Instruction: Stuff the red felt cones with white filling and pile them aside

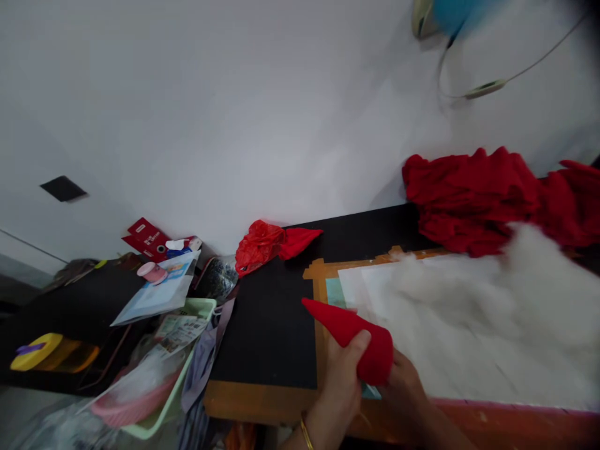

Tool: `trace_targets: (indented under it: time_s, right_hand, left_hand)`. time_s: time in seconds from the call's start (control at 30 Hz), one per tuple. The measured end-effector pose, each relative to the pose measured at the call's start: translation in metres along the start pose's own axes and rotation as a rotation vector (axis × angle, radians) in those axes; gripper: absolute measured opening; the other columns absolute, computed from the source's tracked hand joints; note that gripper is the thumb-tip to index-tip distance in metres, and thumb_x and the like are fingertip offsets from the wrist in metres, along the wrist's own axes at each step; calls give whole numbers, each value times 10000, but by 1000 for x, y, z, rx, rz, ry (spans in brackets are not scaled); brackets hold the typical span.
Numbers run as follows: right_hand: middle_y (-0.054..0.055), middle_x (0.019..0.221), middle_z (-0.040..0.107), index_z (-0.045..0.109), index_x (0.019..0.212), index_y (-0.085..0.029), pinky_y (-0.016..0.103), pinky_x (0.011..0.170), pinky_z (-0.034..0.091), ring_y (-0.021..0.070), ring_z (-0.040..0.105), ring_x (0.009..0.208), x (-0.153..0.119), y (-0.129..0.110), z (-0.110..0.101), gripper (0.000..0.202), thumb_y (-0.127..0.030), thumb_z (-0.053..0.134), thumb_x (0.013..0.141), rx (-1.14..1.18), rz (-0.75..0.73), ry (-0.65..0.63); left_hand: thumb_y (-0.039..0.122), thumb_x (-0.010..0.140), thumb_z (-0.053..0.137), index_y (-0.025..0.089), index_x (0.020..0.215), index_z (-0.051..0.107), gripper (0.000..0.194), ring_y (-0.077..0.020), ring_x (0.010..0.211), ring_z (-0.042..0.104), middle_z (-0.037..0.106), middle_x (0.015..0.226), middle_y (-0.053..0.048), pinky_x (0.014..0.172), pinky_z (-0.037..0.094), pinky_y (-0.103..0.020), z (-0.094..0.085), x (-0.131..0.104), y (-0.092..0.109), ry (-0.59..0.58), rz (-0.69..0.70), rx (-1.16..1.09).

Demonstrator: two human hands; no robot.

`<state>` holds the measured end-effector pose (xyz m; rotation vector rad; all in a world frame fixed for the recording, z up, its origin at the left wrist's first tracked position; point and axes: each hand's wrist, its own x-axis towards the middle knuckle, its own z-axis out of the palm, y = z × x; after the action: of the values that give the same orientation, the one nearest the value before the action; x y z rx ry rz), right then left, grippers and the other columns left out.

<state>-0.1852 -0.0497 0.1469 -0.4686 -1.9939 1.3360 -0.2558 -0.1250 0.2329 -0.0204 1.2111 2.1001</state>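
A pointed red fabric cone [349, 328] is held over the table's front part, its tip toward the upper left. My left hand [344, 375], with a gold bangle at the wrist, wraps round the cone's underside with its thumb on the near face. At the cone's wide end is my right hand [405, 381], its fingers mostly hidden behind or inside the fabric. White fluffy stuffing [539, 294] lies to the right on a white sheet [450, 369]. Behind it, against the wall, red fabric pieces [473, 194] are heaped.
A red plastic bag [257, 245] and a small red piece [300, 241] sit at the table's back. To the left are a green basket [166, 412], a yellow-lidded container [47, 353] and a pink jar [152, 272]. A cable [539, 62] hangs at upper right.
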Motion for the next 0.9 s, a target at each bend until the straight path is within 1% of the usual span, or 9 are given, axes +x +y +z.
trace_targets:
  time_s: [0.1, 0.17, 0.23, 0.37, 0.5, 0.57, 0.67, 0.77, 0.9]
  right_hand:
    - [45, 756, 738, 741, 755, -292, 422, 568, 608, 300, 690, 664, -4, 6, -5, 94, -310, 651, 732, -75, -24, 53]
    - [39, 704, 725, 715, 659, -298, 420, 537, 593, 292, 680, 622, -5, 4, -6, 78, -302, 657, 710, -102, -39, 70]
    - [42, 754, 738, 726, 730, -294, 402, 540, 592, 286, 692, 651, -5, -3, -5, 84, -290, 642, 723, -109, -50, 69]
    - [53, 960, 746, 699, 1034, -277, 393, 649, 615, 278, 714, 803, 2, -17, -5, 304, -256, 593, 749, -37, -8, 67]
    - [63, 939, 747, 725, 963, -272, 446, 778, 604, 316, 700, 890, 6, -14, -3, 258, -306, 668, 714, 82, 16, 7]
    - [69, 911, 748, 716, 1003, -256, 453, 762, 612, 321, 703, 891, 5, -11, 2, 259, -341, 635, 772, 152, 52, 10]
    - [96, 944, 749, 672, 1123, -229, 449, 720, 625, 307, 718, 864, 4, -11, 11, 322, -325, 445, 915, 263, 87, 62]
    - [99, 990, 745, 697, 1092, -250, 439, 724, 627, 306, 722, 847, 7, -18, 8, 299, -283, 476, 894, 240, 25, 96]
    - [67, 1151, 697, 739, 1039, -287, 434, 907, 567, 316, 654, 1066, 18, -31, -4, 295, -200, 622, 782, 104, -164, 13]
  left_hand:
    - [228, 628, 834, 170, 1085, 671, 489, -244, 923, 672, 712, 1005, -111, 812, 528, -310, -4, -5, -6, -60, 27, 96]
    - [246, 627, 834, 155, 1066, 671, 477, -250, 921, 669, 712, 996, -119, 808, 529, -316, -7, -5, -8, -72, 31, 116]
    - [259, 631, 828, 147, 1036, 669, 449, -241, 887, 674, 712, 963, -111, 800, 530, -319, -7, -4, -8, -55, 23, 88]
    - [266, 652, 805, 157, 1020, 668, 407, -230, 882, 678, 709, 957, -96, 831, 520, -325, -5, -1, -2, -9, -2, 19]
    - [223, 621, 821, 160, 1158, 634, 572, -272, 1015, 649, 684, 1106, -137, 872, 510, -335, -2, -3, 2, -24, 63, 155]
    - [196, 610, 826, 161, 1185, 632, 608, -287, 1054, 634, 670, 1153, -150, 893, 505, -339, -1, -5, 3, -20, 105, 260]
    - [173, 589, 836, 160, 1163, 660, 601, -297, 1082, 620, 668, 1173, -150, 951, 478, -352, -3, -4, 5, -50, 92, 330]
    - [219, 619, 826, 127, 1123, 676, 533, -309, 1050, 633, 680, 1138, -172, 949, 480, -385, -6, 1, 10, -126, 40, 290]
    - [245, 664, 802, 160, 1174, 622, 548, -256, 1020, 646, 674, 1149, -143, 904, 497, -330, -7, 8, 25, -14, 151, 155]
